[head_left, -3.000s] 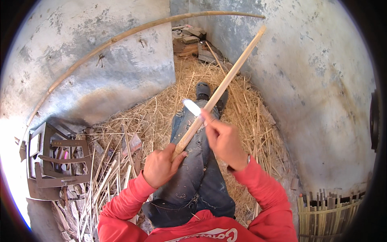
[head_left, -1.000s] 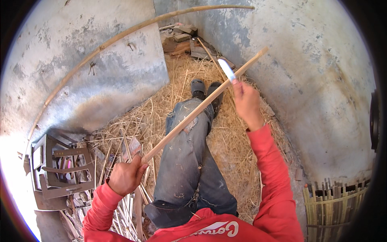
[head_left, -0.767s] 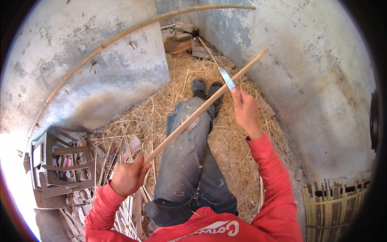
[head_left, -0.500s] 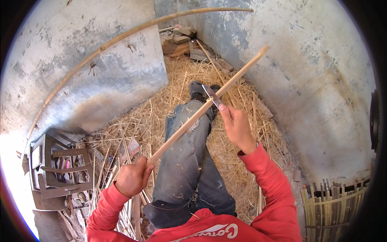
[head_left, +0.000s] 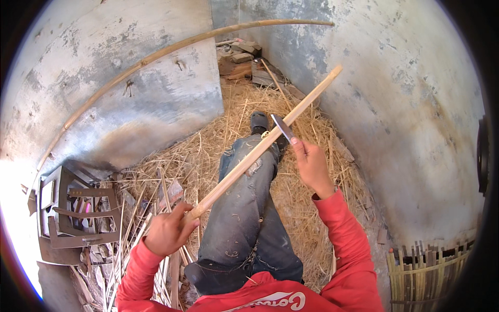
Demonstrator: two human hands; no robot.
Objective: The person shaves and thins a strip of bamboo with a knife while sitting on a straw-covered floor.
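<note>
A long pale bamboo strip (head_left: 244, 165) slants over my legs from lower left to upper right. Its near end is gripped by my left hand (head_left: 170, 229), thumb and fingers closed around it. My right hand (head_left: 314, 166) holds a knife (head_left: 282, 127) with a short, shiny metal blade, laid across the upper part of the strip. Fingers cover the knife's handle. A small pale curl of shaving (head_left: 265, 134) shows at the strip's side, just below the blade.
Straw-like shavings (head_left: 202, 156) cover the floor around my legs. A long curved pole (head_left: 143, 62) leans along the left wall. At left lies a dark wooden frame (head_left: 86, 212) beside loose strips. Bricks (head_left: 244, 52) pile in the far corner; slatted bamboo work (head_left: 429, 273) stands lower right.
The knife has shifted along the strip toward its far end, and its blade has turned. My left fingers have changed their hold slightly at the near end. The whole view has moved a little.
</note>
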